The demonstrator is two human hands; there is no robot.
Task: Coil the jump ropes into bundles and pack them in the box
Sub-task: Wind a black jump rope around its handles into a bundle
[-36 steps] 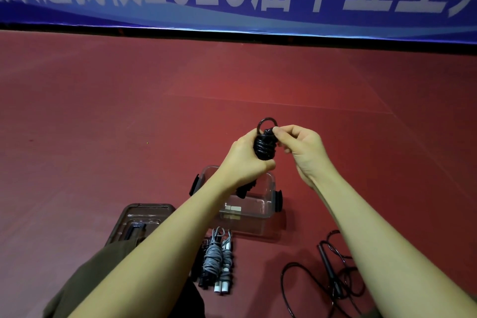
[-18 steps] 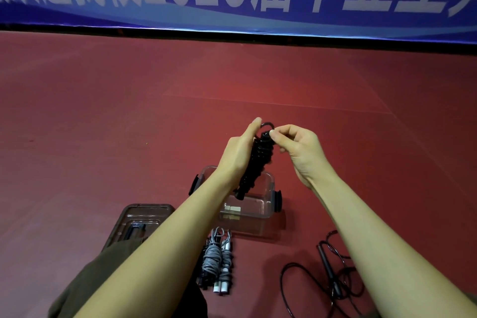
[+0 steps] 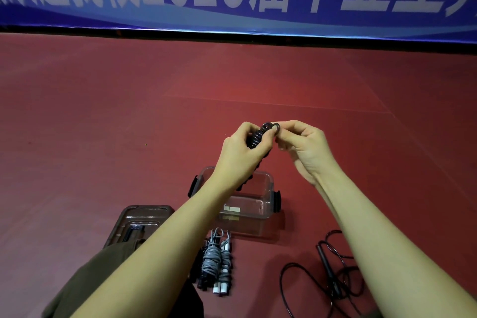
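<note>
Nearest, 6 o'clock: grey coiled bundle [image 3: 216, 261] on the floor [image 3: 103, 137], finished but unboxed. 4 o'clock: loose black rope [image 3: 333, 276], uncoiled. 7 o'clock: box lid [image 3: 144, 217]. Centre: clear box [image 3: 260, 196], open; no bundle visible inside. Beyond, at 12 o'clock above it: black bundle [image 3: 258, 137], left hand [image 3: 240, 152] closed round it, right hand [image 3: 302, 144] pinching its end loop. Step judged: securing the wrap. Next: tuck the end, lower the bundle into the box.
</note>
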